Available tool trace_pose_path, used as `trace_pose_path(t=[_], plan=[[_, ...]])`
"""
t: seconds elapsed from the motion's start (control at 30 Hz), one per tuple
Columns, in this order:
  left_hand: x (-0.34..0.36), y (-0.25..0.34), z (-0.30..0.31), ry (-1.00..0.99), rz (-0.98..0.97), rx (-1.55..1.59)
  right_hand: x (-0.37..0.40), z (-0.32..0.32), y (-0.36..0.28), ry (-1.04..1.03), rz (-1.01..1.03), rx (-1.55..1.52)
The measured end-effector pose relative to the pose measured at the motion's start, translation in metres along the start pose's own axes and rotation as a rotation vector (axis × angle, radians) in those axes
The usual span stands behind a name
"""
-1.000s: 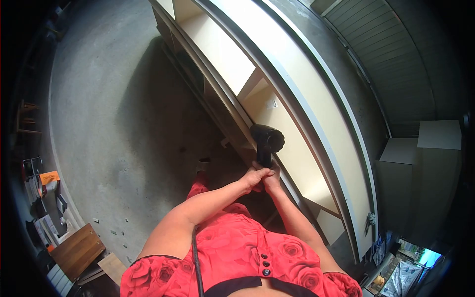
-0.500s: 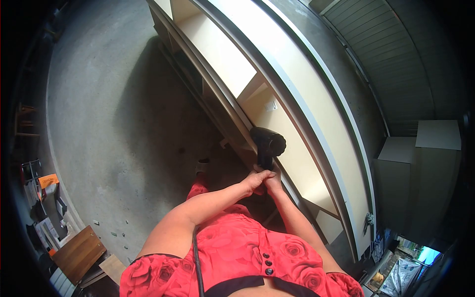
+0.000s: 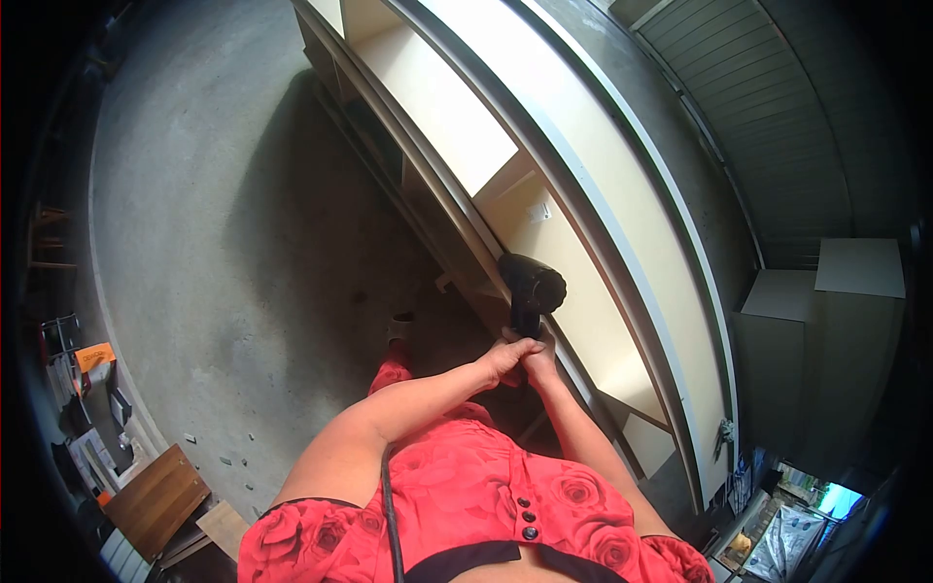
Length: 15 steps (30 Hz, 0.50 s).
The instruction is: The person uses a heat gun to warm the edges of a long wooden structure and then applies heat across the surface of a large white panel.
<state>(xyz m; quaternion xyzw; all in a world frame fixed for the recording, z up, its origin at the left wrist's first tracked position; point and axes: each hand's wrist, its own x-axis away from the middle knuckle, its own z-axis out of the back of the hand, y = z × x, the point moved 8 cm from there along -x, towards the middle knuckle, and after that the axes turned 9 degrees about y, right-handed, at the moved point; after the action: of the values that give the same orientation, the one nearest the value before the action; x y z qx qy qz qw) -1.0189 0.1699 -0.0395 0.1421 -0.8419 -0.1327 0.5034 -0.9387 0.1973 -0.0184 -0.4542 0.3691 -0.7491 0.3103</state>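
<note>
At the front edge of the long cream cabinet (image 3: 457, 107), just above the grip: black handheld blower-type tool (image 3: 533, 284), nozzle end against the edge. Both hands wrapped tight round its handle, left hand (image 3: 507, 358) over right hand (image 3: 540, 367), fingers fully closed. Black cord (image 3: 392, 515) trails below the grip, down the chest. Since a second ago the tool has crept slightly rightward along the edge; the hold is unchanged. Judged: slow pass along the edge, under way.
</note>
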Motion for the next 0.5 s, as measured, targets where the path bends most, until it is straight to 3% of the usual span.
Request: trace_pose_path(t=[0.23,0.3,0.37,0.5], plan=[[-0.008,-0.004,0.009,-0.007,-0.003,-0.005,0.009,-0.007,-0.022,0.049,0.077,0.101],[-0.019,-0.01,0.016,-0.017,-0.012,0.002,0.011,-0.014,-0.027,0.058,0.009,0.085],[-0.033,-0.009,0.028,-0.029,-0.119,0.044,0.009,-0.027,-0.027,0.028,0.022,0.048],[0.029,0.048,0.059,0.04,-0.054,-0.004,0.007,-0.063,-0.049,0.036,0.077,0.108]])
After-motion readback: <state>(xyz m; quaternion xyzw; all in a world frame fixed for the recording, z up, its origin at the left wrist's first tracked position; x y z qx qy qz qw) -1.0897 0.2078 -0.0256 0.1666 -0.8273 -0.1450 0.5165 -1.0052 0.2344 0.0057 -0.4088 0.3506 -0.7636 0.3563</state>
